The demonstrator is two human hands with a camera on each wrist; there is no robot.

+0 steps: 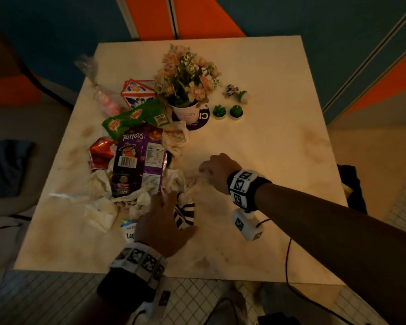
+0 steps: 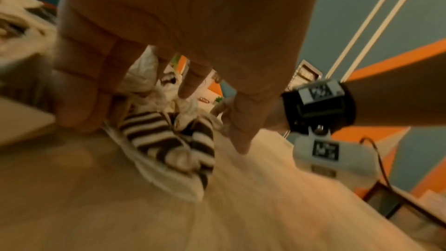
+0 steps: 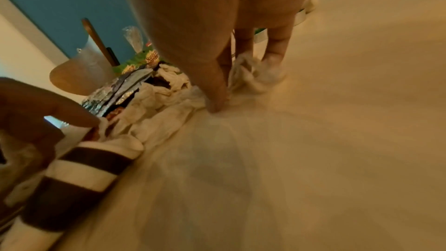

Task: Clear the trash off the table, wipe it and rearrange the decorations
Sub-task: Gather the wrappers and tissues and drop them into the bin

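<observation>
A trash pile covers the left half of the pale table: a purple chip bag, a green wrapper, a crushed red can and crumpled napkins. My left hand hovers open over the pile's near end, with its fingers touching a brown-and-white striped wrapper. To the right of the pile, my right hand pinches a crumpled napkin against the tabletop between its thumb and fingers. The flower pot stands behind the pile.
Behind the pile are a patterned box and a cellophane bag of pink sweets. Two green candles and a zebra figurine sit right of the pot. A dark bag hangs at the table's right edge. A red cable trails over the front.
</observation>
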